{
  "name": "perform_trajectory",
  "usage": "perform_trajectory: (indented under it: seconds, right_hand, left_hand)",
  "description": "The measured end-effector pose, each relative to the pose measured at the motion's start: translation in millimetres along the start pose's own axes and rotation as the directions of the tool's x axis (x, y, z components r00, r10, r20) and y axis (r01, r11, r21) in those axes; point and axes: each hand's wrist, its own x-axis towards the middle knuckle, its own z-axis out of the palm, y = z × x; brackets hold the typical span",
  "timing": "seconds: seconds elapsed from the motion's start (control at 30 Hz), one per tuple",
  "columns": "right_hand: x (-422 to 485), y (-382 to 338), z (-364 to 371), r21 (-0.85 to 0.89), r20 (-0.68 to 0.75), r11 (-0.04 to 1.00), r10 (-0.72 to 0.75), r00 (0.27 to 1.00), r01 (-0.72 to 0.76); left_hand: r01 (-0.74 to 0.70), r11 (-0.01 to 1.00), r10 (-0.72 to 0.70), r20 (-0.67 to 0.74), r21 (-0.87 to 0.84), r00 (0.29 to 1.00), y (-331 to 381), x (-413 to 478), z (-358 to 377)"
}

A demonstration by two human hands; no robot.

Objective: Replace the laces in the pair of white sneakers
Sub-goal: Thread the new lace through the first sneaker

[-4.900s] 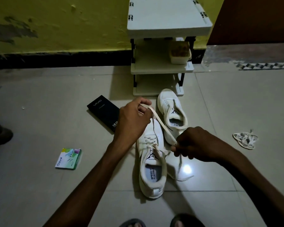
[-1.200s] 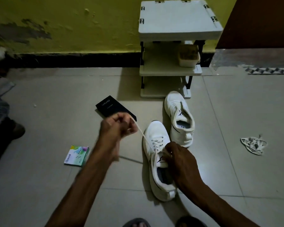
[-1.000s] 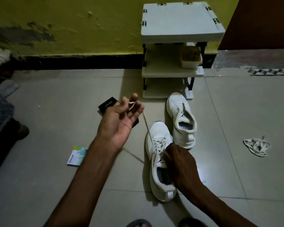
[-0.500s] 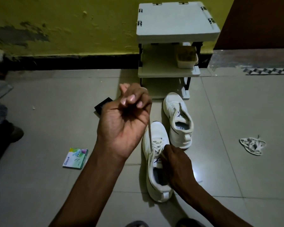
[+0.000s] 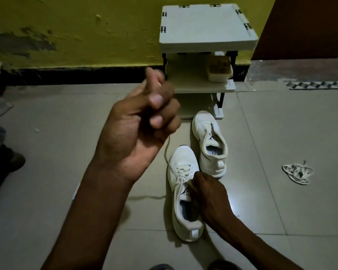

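- At the far left edge a dark shape (image 5: 10, 162) on the floor is cut off by the frame, and I cannot tell what it is.
- My left hand (image 5: 142, 121) is raised close to the camera with its palm turned toward me. It looks large and slightly blurred, and it hides part of the floor behind it.
- Its fingers are curled into a loose fist around the lace (image 5: 165, 151). The grip itself is hidden inside the fist, and I only see the lace coming out underneath.
- The lace runs down from the fist to the front eyelets of the near sneaker (image 5: 181, 158).
- Another stretch of lace (image 5: 148, 197) lies on the tiles, coming out from behind my left forearm toward that shoe.
- The near sneaker stands on the floor in the middle, toe pointing away from me, with its front eyelets laced.
- My right hand (image 5: 209, 193) reaches in from the lower right and grips this sneaker at the tongue. Its fingertips are tucked out of sight, and it covers the shoe's right side.
- The far sneaker (image 5: 203, 123) stands just beyond, close beside the first, with no lace in it.
- Behind it a small white shelf rack (image 5: 207, 26) stands against the yellow wall. A tub (image 5: 220, 72) sits on its middle shelf, and I cannot make out what is in it.
- Well apart on the right, a tangled bundle of laces (image 5: 298, 173) lies on the tiles.
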Motion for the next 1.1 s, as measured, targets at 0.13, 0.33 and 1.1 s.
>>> perform_trajectory:
  seconds: [0.13, 0.33, 1.1]
  right_hand:
    - [10.7, 9.5, -20.3, 0.216, 0.139, 0.954, 0.179, 0.974, -0.206]
    - [7.8, 10.1, -23.7, 0.193, 0.155, 0.928, 0.292, 0.944, -0.319]
    - [12.3, 28.2, -31.0, 0.583, 0.523, 0.479, 0.397, 0.754, -0.656]
  left_hand:
    - [0.094, 0.659, -0.014, -0.114, 0.747, 0.993, -42.7, -3.9, -20.3]
    - [0.307, 0.356, -0.171, -0.262, 0.883, 0.950, -128.8, -23.2, -56.4]
    - [0.302, 0.221, -0.108, -0.284, 0.927, 0.953, -175.0, -34.2, -41.5]
